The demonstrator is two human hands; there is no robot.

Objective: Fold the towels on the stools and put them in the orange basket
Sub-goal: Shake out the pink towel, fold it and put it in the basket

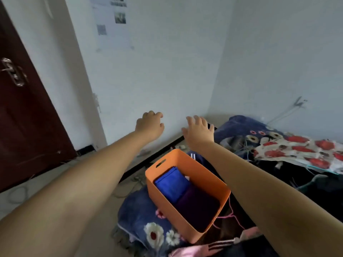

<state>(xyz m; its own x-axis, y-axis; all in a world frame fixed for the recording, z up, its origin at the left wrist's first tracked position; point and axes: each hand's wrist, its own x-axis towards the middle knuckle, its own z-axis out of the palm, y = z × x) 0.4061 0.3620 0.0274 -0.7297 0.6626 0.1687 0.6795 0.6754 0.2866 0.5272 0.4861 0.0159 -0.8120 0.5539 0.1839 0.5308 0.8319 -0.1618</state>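
both arms stretch forward; left hand [150, 127] loosely curled, right hand [199, 130] spread, both empty. below and nearer than them, the orange plastic basket [202, 175] holds a folded blue towel [171, 183] beside a dark purple towel [198, 207].

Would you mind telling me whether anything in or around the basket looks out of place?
Nothing in the basket stands out: the blue towel and the purple towel lie folded side by side. Both hands, left and right, are empty. Around it, loose cables trail over the floor.
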